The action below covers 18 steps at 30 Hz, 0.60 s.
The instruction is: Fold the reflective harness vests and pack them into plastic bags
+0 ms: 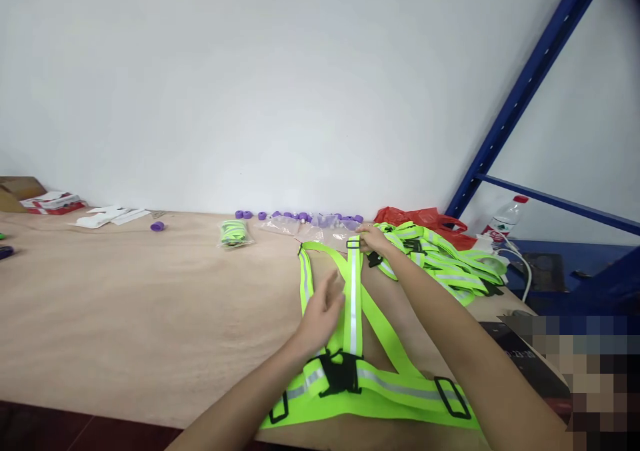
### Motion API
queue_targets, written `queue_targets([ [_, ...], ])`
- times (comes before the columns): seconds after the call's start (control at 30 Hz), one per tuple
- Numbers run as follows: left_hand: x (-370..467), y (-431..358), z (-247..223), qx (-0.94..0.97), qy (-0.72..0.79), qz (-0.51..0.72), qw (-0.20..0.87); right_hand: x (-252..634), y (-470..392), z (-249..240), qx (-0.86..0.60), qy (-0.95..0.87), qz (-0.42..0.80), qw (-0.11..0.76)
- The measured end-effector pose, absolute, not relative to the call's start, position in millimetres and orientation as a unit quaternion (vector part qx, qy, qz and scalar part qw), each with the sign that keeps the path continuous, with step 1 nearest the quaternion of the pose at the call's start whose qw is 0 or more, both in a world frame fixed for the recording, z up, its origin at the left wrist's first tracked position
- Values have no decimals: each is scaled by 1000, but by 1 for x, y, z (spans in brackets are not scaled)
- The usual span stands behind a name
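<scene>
A neon-yellow reflective vest (353, 304) made of elastic straps with silver stripes lies spread on the table in front of me. Its black buckle (341, 372) sits at the middle of the waist band, with black slider rings at both sides. At the top end of a shoulder strap, beside a small black slider, my right hand (374, 238) pinches the strap. My left hand (323, 311) hovers over the straps between the two shoulders, fingers slightly bent and apart, holding nothing. Part of the waist band is hidden behind my left forearm.
More reflective vests (450, 261) are heaped at the right, before a red plastic bag (423, 219) and a bottle (506, 218). A bagged vest (234, 233), clear bags (325, 228) and purple rolls (303, 216) lie along the wall. A blue metal frame (520, 98) rises at right.
</scene>
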State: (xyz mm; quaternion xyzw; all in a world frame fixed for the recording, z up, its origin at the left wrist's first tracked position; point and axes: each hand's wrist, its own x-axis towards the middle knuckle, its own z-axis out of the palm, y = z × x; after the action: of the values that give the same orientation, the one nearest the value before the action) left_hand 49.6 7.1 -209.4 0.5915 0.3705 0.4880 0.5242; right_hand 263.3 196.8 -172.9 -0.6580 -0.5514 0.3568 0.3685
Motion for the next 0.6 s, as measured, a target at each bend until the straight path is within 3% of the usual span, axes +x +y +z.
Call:
queue_targets([
  [0.13, 1, 64, -191, 670, 521, 434, 302, 268, 186, -174, -659, -616, 258, 347],
  [0.17, -8, 84, -189, 659, 551, 425, 287, 268, 180, -173, -653, -637, 225, 343],
  [0.37, -20, 173, -200, 645, 588, 360, 329, 228, 102, -174, -581, -761, 118, 262],
  [0.6, -1, 178, -218, 655, 514, 380, 404, 170, -8, -183, -464, -869, 98, 143],
])
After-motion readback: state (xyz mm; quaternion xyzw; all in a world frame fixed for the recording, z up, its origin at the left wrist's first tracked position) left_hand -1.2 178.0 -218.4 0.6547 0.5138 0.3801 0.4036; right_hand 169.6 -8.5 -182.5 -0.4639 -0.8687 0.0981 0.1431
